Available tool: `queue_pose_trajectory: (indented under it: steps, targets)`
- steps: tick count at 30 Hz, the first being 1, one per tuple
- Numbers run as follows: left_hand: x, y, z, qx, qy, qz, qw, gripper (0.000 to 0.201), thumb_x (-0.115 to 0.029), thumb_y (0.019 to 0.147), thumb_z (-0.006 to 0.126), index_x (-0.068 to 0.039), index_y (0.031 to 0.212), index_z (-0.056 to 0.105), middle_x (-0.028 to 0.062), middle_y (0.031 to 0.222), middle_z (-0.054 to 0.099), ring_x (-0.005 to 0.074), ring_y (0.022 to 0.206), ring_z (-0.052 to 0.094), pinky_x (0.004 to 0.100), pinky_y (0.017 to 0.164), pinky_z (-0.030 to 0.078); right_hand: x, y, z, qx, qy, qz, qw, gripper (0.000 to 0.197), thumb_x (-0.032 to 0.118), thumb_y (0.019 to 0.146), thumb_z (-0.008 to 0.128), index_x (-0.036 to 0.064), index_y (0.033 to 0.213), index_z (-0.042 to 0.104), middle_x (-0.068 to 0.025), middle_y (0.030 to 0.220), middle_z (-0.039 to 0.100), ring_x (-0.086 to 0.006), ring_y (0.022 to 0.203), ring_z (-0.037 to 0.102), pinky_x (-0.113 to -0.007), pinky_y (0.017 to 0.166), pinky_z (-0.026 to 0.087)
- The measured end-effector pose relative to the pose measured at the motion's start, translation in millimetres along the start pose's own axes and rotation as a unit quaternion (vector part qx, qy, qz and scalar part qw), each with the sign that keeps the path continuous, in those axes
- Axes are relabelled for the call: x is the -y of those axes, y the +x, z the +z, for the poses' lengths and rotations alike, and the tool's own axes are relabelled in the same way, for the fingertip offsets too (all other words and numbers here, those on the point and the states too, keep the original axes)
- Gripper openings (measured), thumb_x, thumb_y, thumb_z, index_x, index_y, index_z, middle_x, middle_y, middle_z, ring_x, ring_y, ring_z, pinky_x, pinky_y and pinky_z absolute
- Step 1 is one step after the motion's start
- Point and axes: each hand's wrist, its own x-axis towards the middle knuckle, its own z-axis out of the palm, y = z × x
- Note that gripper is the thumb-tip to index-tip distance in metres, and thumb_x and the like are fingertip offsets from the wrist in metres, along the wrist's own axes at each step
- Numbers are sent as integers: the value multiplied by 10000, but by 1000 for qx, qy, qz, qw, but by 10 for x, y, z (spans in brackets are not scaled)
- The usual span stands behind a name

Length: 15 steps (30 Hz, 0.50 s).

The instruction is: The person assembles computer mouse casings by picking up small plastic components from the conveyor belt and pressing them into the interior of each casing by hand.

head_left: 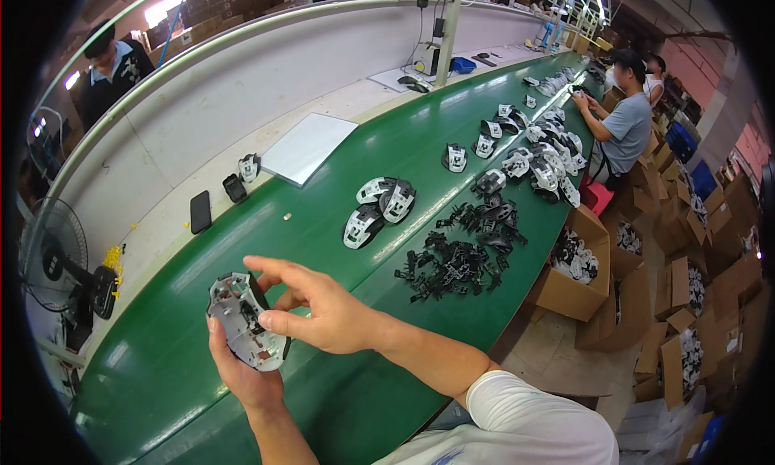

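A computer mouse shell, its pale inside facing up and its edges black, rests in my left hand, whose fingers wrap its lower left side. Over the shell's right edge is my right hand. The right thumb tip presses at a small black plastic part inside the shell, and the index finger reaches past the top rim. Ahead on the green belt sits a small group of white-and-black mouse shells. To the right of them lies a heap of small black plastic parts.
More shells are piled farther along the belt, where a co-worker sits. A white board, a phone and a fan stand along the left ledge. Open cardboard boxes fill the right floor.
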Motion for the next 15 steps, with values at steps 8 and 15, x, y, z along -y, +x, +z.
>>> queue_pose_trajectory:
  steps: [8,15]
  targets:
    - [75,9,37,45,137,38,989,705,-170,999,630,44,1627,393,182,1596,514,295,1474,514,441,1259,365,-28,28,-174,-83,56,8,995,687,64,1000,750,35,1624,465,-113,1362,579,-137,1018,686,-317,897,587]
    - [-95,16,24,47,147,3,988,643,3,1006,578,28,1621,390,135,1460,597,187,1233,636,337,985,558,27,21,15,-98,27,12,995,710,16,982,729,34,1636,453,-150,1392,550,-174,1068,692,-355,982,567]
